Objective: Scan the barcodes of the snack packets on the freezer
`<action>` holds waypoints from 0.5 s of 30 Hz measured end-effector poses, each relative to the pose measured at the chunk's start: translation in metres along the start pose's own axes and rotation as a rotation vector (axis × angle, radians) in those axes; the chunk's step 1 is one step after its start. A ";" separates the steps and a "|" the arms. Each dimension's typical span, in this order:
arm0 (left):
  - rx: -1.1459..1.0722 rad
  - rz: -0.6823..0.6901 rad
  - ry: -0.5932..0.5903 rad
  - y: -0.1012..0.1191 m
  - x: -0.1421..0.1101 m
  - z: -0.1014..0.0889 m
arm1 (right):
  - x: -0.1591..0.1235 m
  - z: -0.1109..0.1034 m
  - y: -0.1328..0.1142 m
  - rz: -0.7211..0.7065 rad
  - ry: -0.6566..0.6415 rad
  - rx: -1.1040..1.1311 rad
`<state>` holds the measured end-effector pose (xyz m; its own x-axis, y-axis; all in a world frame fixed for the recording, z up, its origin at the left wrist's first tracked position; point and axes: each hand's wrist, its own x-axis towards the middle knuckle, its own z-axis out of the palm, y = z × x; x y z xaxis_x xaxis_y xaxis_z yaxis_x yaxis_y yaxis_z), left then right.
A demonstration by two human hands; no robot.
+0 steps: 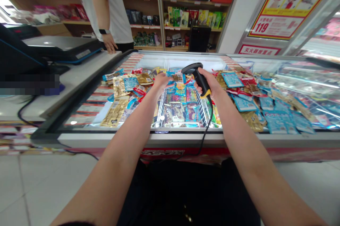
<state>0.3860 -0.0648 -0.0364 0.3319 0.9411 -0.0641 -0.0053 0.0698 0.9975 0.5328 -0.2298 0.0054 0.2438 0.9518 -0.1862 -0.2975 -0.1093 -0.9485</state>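
In the head view, my right hand [209,81] is wrapped round the grip of a black and yellow barcode scanner [201,80]. Its head points left, towards my other hand, and its cord hangs down over the freezer's front edge. My left hand [162,80] pinches a small wrapped ice cream packet [177,77], blue with a brown picture, just left of the scanner's head. Both hands are over the chest freezer [106,137]. Below them a white wire basket [160,112] holds several colourful packets. Gold, blue and red packets [120,109] are heaped left of the basket.
More blue and gold packets [276,112] lie on the right side of the freezer. At left stands a counter [79,77] with a flat-topped device [63,45]. A person in a white shirt [114,10] rests a hand there. Stocked shelves [186,3] line the back.
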 end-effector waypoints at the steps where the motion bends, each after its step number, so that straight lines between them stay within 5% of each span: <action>1: -0.003 -0.005 0.004 0.000 0.000 0.000 | 0.000 0.000 0.000 -0.003 -0.005 0.002; 15: -0.049 0.015 0.024 -0.007 0.007 -0.002 | 0.002 -0.002 0.001 -0.013 -0.027 -0.006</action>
<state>0.3865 -0.0577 -0.0440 0.3086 0.9498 -0.0506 -0.0565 0.0714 0.9958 0.5345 -0.2290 0.0033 0.2228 0.9604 -0.1672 -0.2886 -0.0988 -0.9523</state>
